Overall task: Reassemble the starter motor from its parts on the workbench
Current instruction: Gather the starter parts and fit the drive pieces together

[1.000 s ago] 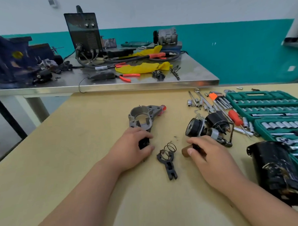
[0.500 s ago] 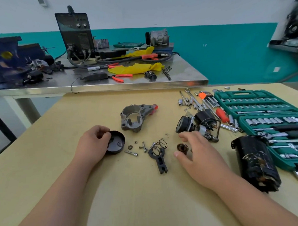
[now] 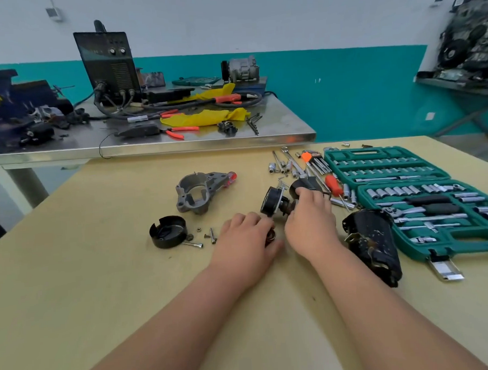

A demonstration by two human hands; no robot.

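core assembly [image 3: 274, 203]: on the workbench [image 3: 115, 274], centre-right, disc end facing left
right hand [image 3: 309, 224]: fingers curled over its rear end, gripping it
left hand [image 3: 245, 240]: just beside the right, fingers bent down over a dark ring [image 3: 271, 236] (pinching or only covering, cannot tell)
yoke casing [image 3: 371, 243]: lies just right of the right wrist
end cap [image 3: 168, 231]: open side up, left of the left hand; loose bolts [image 3: 195, 244] between
grey housing [image 3: 197, 194]: behind the cap
socket set [image 3: 404, 177]: open, far right
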